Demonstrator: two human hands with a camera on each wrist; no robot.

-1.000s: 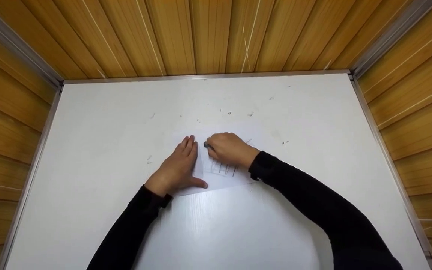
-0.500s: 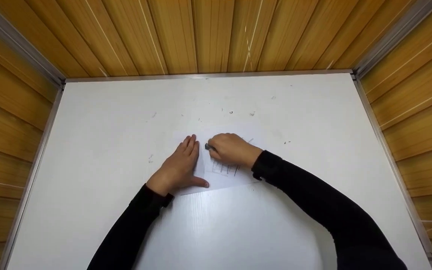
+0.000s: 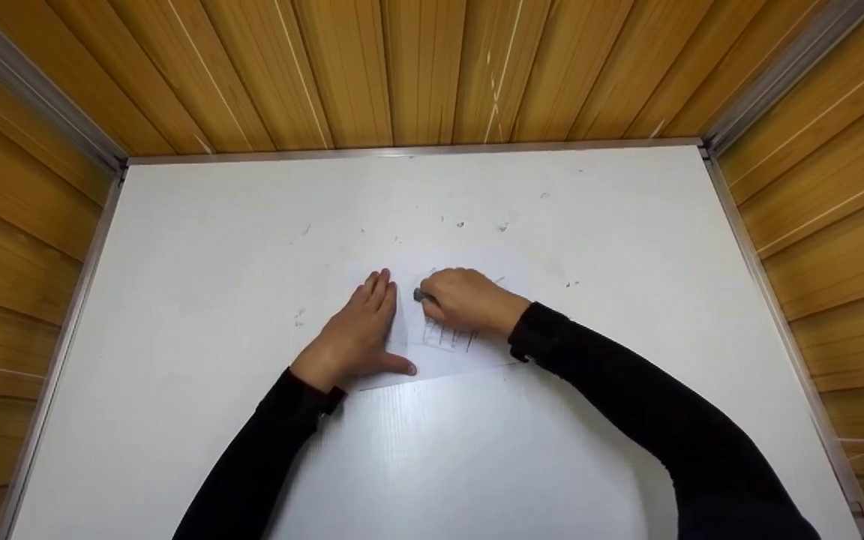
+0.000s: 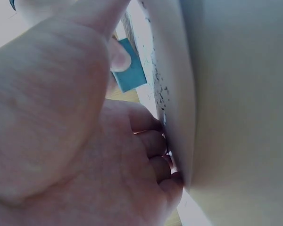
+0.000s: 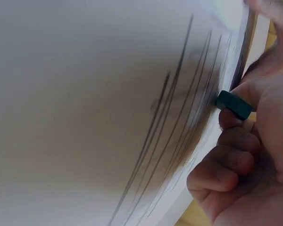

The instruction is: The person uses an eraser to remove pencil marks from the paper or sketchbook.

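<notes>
A white sheet of paper (image 3: 447,364) with dark pencil-like lines lies on the white table. My left hand (image 3: 357,330) rests flat on its left part, fingers straight and thumb spread out. My right hand (image 3: 469,298) pinches a small teal block that looks like an eraser (image 5: 234,104) between thumb and curled fingers, its end right at the paper. In the right wrist view several drawn lines (image 5: 179,70) run across the sheet beside the eraser. The left wrist view shows the eraser (image 4: 129,68) past my left thumb, with dark crumbs (image 4: 161,92) on the paper. My right hand covers part of the drawing.
Small dark crumbs (image 3: 503,227) are scattered on the white table (image 3: 199,247) behind and beside the paper. Wood-look panels (image 3: 424,75) with metal edging (image 3: 402,153) enclose the table at the back and both sides.
My right hand, with the eraser, has shifted slightly right and toward me, in small strokes over the paper. Some drawn lines under it look fainter or shorter. My left hand stays in place.
</notes>
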